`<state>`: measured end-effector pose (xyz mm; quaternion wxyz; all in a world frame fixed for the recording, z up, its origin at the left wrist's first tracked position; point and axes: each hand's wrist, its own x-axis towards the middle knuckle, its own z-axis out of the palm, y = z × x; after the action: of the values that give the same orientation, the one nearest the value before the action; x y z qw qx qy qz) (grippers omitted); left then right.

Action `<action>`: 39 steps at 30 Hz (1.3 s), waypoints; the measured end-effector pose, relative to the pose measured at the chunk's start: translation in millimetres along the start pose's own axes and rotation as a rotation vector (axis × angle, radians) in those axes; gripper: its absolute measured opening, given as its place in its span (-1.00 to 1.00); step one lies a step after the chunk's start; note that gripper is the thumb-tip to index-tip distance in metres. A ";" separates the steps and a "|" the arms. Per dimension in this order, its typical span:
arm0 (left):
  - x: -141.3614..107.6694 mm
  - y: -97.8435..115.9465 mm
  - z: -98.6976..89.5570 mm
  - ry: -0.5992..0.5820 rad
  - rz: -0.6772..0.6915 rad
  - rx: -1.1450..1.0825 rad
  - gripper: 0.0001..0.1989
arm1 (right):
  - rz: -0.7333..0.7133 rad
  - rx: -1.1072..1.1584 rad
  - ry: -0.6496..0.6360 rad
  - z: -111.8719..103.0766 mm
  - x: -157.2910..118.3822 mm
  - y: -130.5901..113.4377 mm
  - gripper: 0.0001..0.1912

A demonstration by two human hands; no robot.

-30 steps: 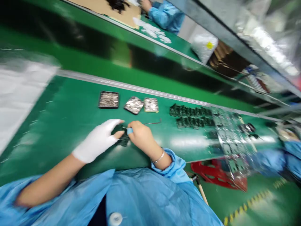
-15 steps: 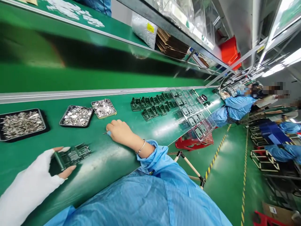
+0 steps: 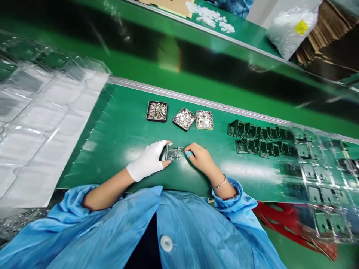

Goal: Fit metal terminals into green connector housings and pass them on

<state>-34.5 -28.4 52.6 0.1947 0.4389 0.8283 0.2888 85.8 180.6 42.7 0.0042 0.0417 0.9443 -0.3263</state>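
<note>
Across the green table [image 3: 123, 130], a transparent moulded tray [image 3: 36, 108] covers the far left; a pocketed tray [image 3: 306, 180] holding green pieces juts past the front edge at right. Beside it, two rows of dark green parts [image 3: 254, 131] stand close-packed, probably to save space. Three dishes [image 3: 156, 120] of metal bits sit beyond the hands, presumably for short reach, unobstructed. Left hand [image 3: 147, 160], white-gloved: clamped round the left end of the green assembly [image 3: 174, 153], front-centre, apparently bracing it. Right hand [image 3: 202, 160]: fingers pinched together on a thin rod [image 3: 183, 150] at the opposite end, hiding most of it.
</note>
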 end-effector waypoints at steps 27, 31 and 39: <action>-2.4 -1.8 -1.1 0.108 0.127 -0.095 -0.45 | 0.094 0.134 -0.003 -13.7 -5.7 -9.1 -0.82; -3.9 -3.1 0.4 0.218 0.202 -0.125 -0.49 | 0.068 0.073 0.033 -12.6 -5.7 -6.5 -0.80; -2.5 -5.3 1.8 0.287 0.244 -0.106 -0.48 | 0.025 0.114 0.127 -11.3 -5.9 -4.1 -0.81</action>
<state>-35.4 -32.3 48.0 0.0611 0.4795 0.7717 0.4133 91.6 183.9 54.3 -0.0538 0.0741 0.9220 -0.3763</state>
